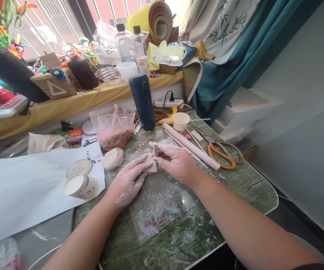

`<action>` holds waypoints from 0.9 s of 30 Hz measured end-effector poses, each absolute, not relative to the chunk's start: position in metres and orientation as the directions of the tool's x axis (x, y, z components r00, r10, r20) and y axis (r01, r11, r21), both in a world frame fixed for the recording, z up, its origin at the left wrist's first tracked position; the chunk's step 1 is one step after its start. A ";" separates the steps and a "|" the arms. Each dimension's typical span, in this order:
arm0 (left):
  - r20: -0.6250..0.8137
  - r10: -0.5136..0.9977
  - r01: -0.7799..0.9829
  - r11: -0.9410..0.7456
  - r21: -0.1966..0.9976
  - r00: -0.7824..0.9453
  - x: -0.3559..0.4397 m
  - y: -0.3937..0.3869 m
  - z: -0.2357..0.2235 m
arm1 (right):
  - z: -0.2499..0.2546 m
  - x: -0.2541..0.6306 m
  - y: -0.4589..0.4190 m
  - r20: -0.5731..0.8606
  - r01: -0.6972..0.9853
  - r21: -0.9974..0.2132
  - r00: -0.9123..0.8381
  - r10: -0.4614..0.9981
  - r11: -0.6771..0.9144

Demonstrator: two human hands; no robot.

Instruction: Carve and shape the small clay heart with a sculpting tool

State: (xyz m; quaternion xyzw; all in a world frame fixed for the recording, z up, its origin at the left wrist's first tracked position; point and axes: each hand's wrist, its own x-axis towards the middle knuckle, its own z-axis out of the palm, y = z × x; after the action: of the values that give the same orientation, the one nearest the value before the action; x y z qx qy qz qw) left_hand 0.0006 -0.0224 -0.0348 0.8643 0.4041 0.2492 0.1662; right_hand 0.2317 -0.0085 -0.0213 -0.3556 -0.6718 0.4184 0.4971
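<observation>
My left hand (132, 178), dusted with white powder, has its fingers closed on the edge of a flat piece of white clay (152, 168). My right hand (176, 160) pinches a short grey cylinder (155, 149) and holds it upright at the clay's far right edge. Its fingertips are whitened as well. Part of the clay is hidden under the fingers. Beneath both hands lies a clear plastic sheet (162, 204) smeared with white. A rounded lump of white clay (113, 158) rests just beyond my left hand.
A dark blue bottle (142, 101) stands behind the hands, beside a plastic bag of pink material (115, 131). To the right are a rolling pin (191, 146), orange-handled scissors (221, 155) and a paper cup (181, 122). A lidless white tub (81, 186) stands left on white paper (24, 191).
</observation>
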 end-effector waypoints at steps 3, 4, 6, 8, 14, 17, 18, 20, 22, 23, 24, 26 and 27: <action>0.293 0.781 0.618 -0.618 0.486 0.551 0.001 -0.022 -0.035 | -0.021 0.231 -0.009 0.378 0.087 -0.908 -0.251 0.891 0.410; 0.293 0.782 0.619 -0.617 0.486 0.551 0.000 -0.022 -0.035 | -0.020 0.231 -0.010 0.377 0.086 -0.909 -0.248 0.892 0.408; 0.295 0.781 0.618 -0.619 0.484 0.551 0.000 -0.022 -0.035 | -0.019 0.231 -0.011 0.368 0.078 -0.915 -0.247 0.897 0.397; 0.303 0.775 0.614 -0.626 0.480 0.554 0.001 -0.022 -0.034 | -0.018 0.231 -0.012 0.355 0.067 -0.921 -0.253 0.900 0.383; 0.315 0.773 0.608 -0.630 0.483 0.551 0.001 -0.022 -0.032 | -0.013 0.230 -0.015 0.323 0.057 -0.935 -0.268 0.908 0.349; 0.288 0.781 0.619 -0.618 0.486 0.554 0.001 -0.022 -0.033 | -0.011 0.231 -0.016 0.271 0.036 -0.955 -0.290 0.918 0.294; 0.279 0.783 0.620 -0.614 0.488 0.556 0.001 -0.022 -0.033 | -0.011 0.231 -0.015 0.250 0.027 -0.962 -0.298 0.921 0.270; 0.276 0.787 0.622 -0.609 0.492 0.552 0.000 -0.023 -0.034 | -0.011 0.232 -0.015 0.220 0.026 -0.971 -0.293 0.930 0.238; 0.288 0.789 0.623 -0.609 0.491 0.543 0.001 -0.023 -0.034 | -0.011 0.233 -0.014 0.220 0.042 -0.970 -0.259 0.940 0.239; 0.294 0.788 0.623 -0.610 0.489 0.541 0.001 -0.023 -0.034 | -0.012 0.233 -0.014 0.227 0.053 -0.968 -0.245 0.943 0.247; 0.298 0.786 0.622 -0.613 0.488 0.542 0.001 -0.024 -0.033 | -0.013 0.233 -0.014 0.234 0.063 -0.965 -0.241 0.942 0.255; 0.295 0.783 0.619 -0.616 0.488 0.547 0.001 -0.024 -0.032 | -0.014 0.232 -0.013 0.250 0.063 -0.960 -0.252 0.935 0.274; 0.292 0.783 0.619 -0.615 0.488 0.549 0.001 -0.023 -0.032 | -0.015 0.231 -0.013 0.257 0.054 -0.958 -0.262 0.930 0.280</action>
State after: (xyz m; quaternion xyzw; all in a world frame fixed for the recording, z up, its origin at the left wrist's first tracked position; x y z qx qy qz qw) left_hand 0.0012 -0.0235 -0.0320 0.8642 0.4057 0.2468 0.1662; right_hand 0.2310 -0.0129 -0.0149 -0.3812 -0.6453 0.4633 0.4730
